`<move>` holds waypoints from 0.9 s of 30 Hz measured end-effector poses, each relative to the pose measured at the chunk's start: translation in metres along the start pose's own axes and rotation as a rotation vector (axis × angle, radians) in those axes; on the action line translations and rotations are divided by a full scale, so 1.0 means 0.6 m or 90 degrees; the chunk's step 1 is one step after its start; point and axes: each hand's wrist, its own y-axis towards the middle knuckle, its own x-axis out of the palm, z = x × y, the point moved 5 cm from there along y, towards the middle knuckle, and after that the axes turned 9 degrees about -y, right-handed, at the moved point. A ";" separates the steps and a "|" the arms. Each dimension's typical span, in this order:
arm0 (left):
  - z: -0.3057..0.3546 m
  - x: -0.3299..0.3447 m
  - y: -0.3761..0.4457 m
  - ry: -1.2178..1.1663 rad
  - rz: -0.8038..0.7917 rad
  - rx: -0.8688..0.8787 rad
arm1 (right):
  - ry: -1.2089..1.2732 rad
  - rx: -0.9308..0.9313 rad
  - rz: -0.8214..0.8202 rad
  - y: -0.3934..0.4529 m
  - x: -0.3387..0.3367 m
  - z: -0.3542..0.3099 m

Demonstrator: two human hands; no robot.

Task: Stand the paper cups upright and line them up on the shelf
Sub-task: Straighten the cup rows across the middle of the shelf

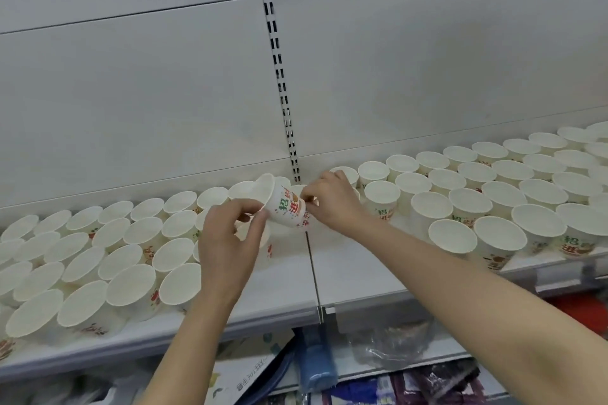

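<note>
Two bare hands meet over the middle of the white shelf (286,289), both on a single printed paper cup (284,207). That held cup is tilted, mouth up and to the left, raised above the shelf surface near the seam between the two shelf boards. The left hand (227,240) pinches its lower left side between thumb and curled fingers; the right hand (335,204) pinches its base end with curled fingertips.

Upright cups stand in two groups. The left group (98,260) holds roughly thirty-five cups in about five staggered rows, mouths up, rims touching or nearly so. The right group (493,194) holds roughly forty cups in about four rows running off the right edge; an exact count cannot be made, since the hands hide several cups at the centre.

Printing on the held cup reads 招财进 in green and red characters, with orange decoration; the remaining characters are covered. The same print shows partly on front cups of the right group.

One slotted metal upright (279,76) divides the grey back panel. Below the shelf lie a blue wrapped bundle (316,362), clear plastic bags (391,345) and one cardboard box (243,375) whose writing is too blurred to read.
</note>
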 end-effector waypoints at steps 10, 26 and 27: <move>0.015 0.160 -0.028 0.071 -0.291 0.031 | -0.001 0.098 0.011 -0.203 -0.127 0.125; 0.035 0.248 -0.057 0.206 -0.315 0.033 | -0.162 0.028 -0.077 -0.208 -0.091 0.157; 0.034 0.249 -0.057 0.211 -0.316 0.023 | -0.170 0.027 -0.083 -0.209 -0.089 0.159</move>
